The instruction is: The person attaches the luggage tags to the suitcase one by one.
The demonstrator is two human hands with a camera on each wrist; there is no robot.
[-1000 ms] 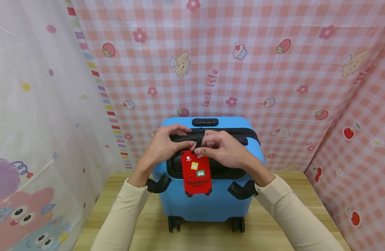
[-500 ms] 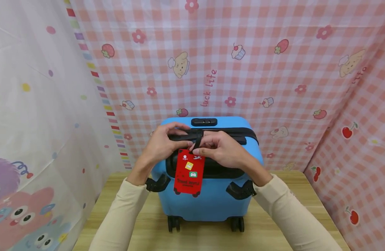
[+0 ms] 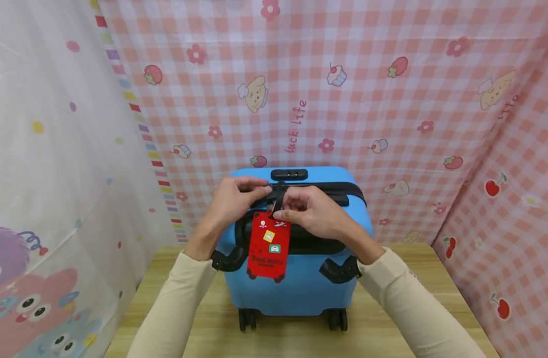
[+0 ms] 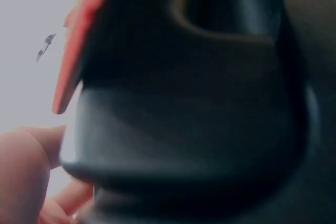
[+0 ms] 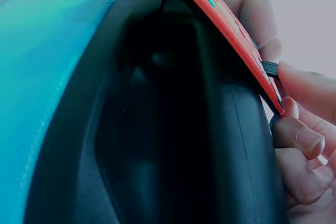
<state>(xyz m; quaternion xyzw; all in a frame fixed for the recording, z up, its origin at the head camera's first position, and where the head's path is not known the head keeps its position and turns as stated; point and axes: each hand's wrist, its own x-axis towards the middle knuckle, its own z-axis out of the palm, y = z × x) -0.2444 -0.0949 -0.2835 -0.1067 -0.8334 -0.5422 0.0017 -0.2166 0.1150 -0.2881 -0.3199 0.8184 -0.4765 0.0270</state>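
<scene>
A red suitcase-shaped luggage tag (image 3: 269, 243) hangs in front of a light-blue suitcase (image 3: 296, 293) in the head view. Its black strap (image 3: 279, 199) runs up to the suitcase's black carry handle (image 3: 341, 200). My right hand (image 3: 311, 214) pinches the strap just above the tag; the right wrist view shows the thumb on the strap (image 5: 270, 69). At the handle, my left hand (image 3: 231, 201) pinches the upper part of the strap between thumb and fingers. The thick handle (image 4: 184, 135) fills the left wrist view and hides most of the left fingers.
The suitcase stands on its wheels (image 3: 338, 319) on a wood-grain tabletop (image 3: 403, 308). A black combination lock (image 3: 289, 174) sits on its top edge. A pink checked curtain (image 3: 363, 109) hangs close behind and to the right, a white printed curtain (image 3: 77, 164) on the left.
The tag has swung slightly left and hangs more steeply. My left thumb has moved up from the tag's top to the strap by the handle. My right hand keeps its grip.
</scene>
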